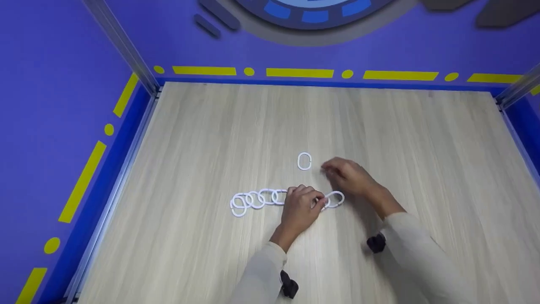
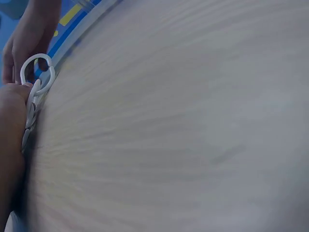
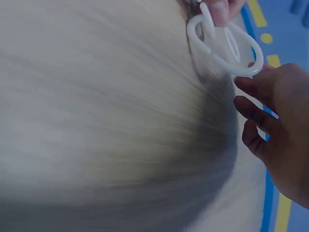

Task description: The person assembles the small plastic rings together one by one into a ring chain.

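A chain of white plastic links [image 1: 246, 200] lies across the table, made of several oval rings hooked together. My left hand [image 1: 300, 210] covers part of it and pinches a link near its right end between thumb and finger. Beyond those fingertips the end link [image 3: 237, 71] sticks out, its split facing the camera in the right wrist view. Close to this link, my right hand [image 1: 349, 176] hovers with loosely bent fingers and nothing in them. Farther back, a single loose link [image 1: 298, 161] lies apart from the chain.
The pale wood-grain tabletop [image 1: 202, 139] reaches back to a blue wall [image 1: 295, 55] with yellow dashes. Another blue panel [image 1: 55, 105] and a metal rail [image 1: 114, 185] run along the left side. Black straps [image 1: 289, 285] hang at both wrists.
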Available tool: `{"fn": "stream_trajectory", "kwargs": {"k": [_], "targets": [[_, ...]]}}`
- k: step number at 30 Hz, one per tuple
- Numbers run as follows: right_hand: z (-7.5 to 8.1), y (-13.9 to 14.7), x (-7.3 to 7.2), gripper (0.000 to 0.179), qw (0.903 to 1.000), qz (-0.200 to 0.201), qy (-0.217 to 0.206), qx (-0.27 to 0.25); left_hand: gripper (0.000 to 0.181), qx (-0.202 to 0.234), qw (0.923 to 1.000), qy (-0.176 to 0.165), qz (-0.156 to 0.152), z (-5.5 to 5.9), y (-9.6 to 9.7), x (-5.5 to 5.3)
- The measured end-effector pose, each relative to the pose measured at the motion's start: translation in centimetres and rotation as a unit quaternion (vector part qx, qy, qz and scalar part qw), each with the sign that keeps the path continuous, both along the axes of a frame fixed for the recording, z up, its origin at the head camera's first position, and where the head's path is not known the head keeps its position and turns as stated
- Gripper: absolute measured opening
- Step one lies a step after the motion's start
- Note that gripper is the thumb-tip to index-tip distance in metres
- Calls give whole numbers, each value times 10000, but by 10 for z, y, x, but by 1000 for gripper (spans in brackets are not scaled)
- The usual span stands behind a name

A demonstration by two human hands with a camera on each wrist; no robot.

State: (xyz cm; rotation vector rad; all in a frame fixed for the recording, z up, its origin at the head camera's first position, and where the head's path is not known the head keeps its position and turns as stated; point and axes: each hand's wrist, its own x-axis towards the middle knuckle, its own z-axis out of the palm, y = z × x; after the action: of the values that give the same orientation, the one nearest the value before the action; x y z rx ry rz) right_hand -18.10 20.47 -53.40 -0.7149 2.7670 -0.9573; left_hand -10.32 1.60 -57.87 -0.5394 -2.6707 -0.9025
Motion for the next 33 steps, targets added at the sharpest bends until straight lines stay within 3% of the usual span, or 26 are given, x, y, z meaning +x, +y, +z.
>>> {"fn": "stream_trajectory", "kwargs": {"k": [5, 8, 11, 14, 18, 21, 24, 29, 33], "targets": [[4, -15, -16, 42, 9876, 615, 705, 1263, 12, 31, 10000, -21, -83, 1, 3, 3], [5, -21, -21, 34, 9814, 712, 905, 1535, 12, 23, 9999, -28, -112, 1, 4, 4], [5, -17, -24, 17, 9800, 450, 1017, 1652, 13, 47, 9999, -39, -152, 1, 4, 4], [3, -2, -25, 9, 9856, 52, 833, 1474, 14, 52, 9998, 14, -173, 0, 4, 3], [1, 22, -22, 8, 9939, -417, 74, 1014, 12, 48, 9999, 23, -143, -1, 1, 2], [-2, 35, -18, 13, 9938, -789, -493, 603, 11, 72, 9999, -46, -86, 0, 0, 1], [-7, 43, -10, 20, 9904, -1108, -831, -7, 9, 87, 9999, -86, -23, -1, -1, 0], [-13, 48, 13, 14, 9784, -1646, -985, -772, 5, 172, 9997, -143, 30, -1, 0, 0], [-13, 49, 32, 23, 9662, -1807, -1213, -1383, 7, 259, 9995, -149, 61, 0, -1, 0]]}}
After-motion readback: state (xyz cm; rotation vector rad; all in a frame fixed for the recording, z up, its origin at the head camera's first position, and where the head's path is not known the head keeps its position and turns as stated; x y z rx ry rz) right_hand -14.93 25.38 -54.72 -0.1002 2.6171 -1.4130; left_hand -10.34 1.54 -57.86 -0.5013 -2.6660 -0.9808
